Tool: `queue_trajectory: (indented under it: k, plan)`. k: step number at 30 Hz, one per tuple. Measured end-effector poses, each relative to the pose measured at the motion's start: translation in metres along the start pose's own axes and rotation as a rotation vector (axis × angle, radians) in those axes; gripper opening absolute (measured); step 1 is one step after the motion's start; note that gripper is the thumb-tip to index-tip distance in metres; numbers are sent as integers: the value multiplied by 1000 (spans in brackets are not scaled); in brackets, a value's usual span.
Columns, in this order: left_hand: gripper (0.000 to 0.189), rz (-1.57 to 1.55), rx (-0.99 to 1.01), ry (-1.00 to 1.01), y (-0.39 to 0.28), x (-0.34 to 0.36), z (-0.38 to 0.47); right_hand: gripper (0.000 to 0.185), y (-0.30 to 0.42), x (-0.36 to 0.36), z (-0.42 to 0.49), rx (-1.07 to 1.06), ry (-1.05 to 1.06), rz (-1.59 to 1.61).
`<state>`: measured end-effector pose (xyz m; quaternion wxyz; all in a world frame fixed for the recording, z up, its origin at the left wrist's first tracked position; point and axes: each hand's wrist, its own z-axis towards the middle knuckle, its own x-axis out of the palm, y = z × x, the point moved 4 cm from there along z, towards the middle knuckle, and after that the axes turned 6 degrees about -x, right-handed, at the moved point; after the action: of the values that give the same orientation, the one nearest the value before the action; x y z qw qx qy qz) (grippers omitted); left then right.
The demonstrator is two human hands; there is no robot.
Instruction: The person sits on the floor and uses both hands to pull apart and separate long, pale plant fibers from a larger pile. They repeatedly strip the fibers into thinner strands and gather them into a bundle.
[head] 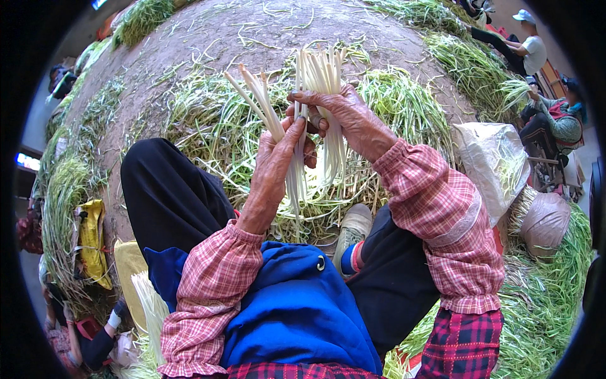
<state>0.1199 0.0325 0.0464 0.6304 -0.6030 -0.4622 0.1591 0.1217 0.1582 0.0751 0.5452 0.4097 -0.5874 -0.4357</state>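
Both hands meet above a heap of green leafy stalks (208, 113) on the ground. My left hand (279, 147) is closed on several pale, peeled stalks (270, 110), whose blunt ends fan up and to the left. My right hand (348, 111) holds a thicker bundle of white stalks (324, 71), blunt ends up, their thin tails hanging below. Between the two hands stand a couple of thin stalks (300, 76), touched by the thumbs of both; which hand bears them I cannot tell. Some fingers are hidden behind the stalks.
A white woven sack (487, 166) lies at the right, near a wrapped brown bundle (546, 222). More pale stalks (151, 308) rest by my left side. A yellow sack (92, 241) lies farther left. Co-workers sit at both edges, one (561, 123) holding stalks. My shoe (355, 227) touches the heap.
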Motion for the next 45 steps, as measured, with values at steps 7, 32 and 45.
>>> queue_trajectory:
  k: [7,32,45]
  plan:
    - [30,134,20,36,1,-6,2,20,-2,-5,3,-52,-17,-107]
    - [14,103,-203,143,10,-6,3,31,1,9,-2,84,44,-82]
    - [28,11,47,-20,-9,8,0,20,7,1,-1,-7,-29,-69]
